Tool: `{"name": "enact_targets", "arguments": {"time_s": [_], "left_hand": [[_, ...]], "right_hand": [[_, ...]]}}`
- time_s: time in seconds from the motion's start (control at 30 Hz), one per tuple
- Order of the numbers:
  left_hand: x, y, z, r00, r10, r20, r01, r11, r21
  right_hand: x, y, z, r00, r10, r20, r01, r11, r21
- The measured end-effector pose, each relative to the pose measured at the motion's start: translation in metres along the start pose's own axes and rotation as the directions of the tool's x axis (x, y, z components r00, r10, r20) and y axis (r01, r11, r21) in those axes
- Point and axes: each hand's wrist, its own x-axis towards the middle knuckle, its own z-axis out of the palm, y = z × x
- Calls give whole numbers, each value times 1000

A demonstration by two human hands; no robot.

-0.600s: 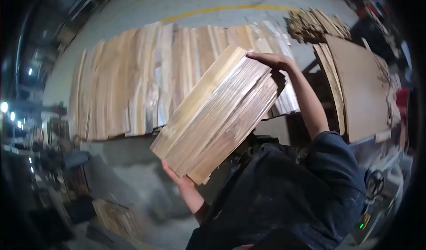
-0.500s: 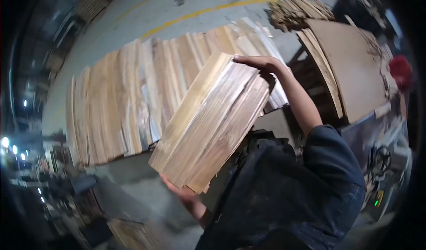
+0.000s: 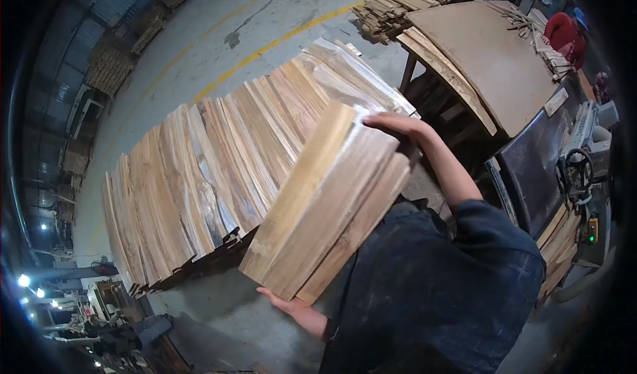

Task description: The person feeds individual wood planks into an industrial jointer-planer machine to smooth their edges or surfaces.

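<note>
A stack of several wooden boards (image 3: 318, 208) is held slanted in front of my dark-clothed torso, between my two hands. My right hand (image 3: 393, 124) grips the far upper end, its fingers over the board edges. My left hand (image 3: 292, 307) supports the lower near end, with most of its fingers hidden under the wood. Behind the stack, a long row of boards (image 3: 192, 181) lies side by side on a low support. The held stack overlaps part of that row in view.
A brown-topped table (image 3: 484, 62) stands at the upper right, with a pile of wood strips (image 3: 398, 5) behind it. A person in red (image 3: 565, 39) is beyond the table. A machine with a handwheel (image 3: 577, 168) is at right. Yellow lines (image 3: 272, 45) mark the floor.
The view has turned, so the board row and table appear shifted and tilted. The held stack sits slightly lower and farther right in the picture, still between both hands.
</note>
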Motion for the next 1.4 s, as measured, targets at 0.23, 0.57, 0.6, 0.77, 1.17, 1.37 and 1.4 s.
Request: {"name": "enact_targets", "arguments": {"time_s": [0.23, 0.57, 0.6, 0.77, 1.17, 1.37, 1.4], "left_hand": [[6, -31, -29, 993, -119, 5, 115, 970, 216], [-10, -86, 130, 894, -248, 374, 162, 955, 247], [-10, -102, 149, 891, -267, 367, 167, 944, 284], [-52, -190, 280, 878, -351, 324, 245, 914, 323], [-184, -363, 465, 285, -514, 809, -600, 562, 568], [-162, -343, 379, 461, -658, 595, -524, 339, 781], [-156, -339, 361, 572, -617, 540, -503, 256, 825]], "right_hand": [[-88, 89, -27, 957, 72, -280, 21, 948, 317], [-147, 203, -130, 883, 283, -375, 58, 727, 685], [-144, 223, -153, 892, 291, -346, 56, 689, 723], [-153, 264, -298, 875, 341, -343, 43, 652, 757], [-104, 466, -705, 576, -489, -655, -730, 52, -681], [-42, 387, -571, 95, -208, -973, -761, 615, -206], [-32, 376, -571, 173, -177, -969, -784, 570, -244]]}}
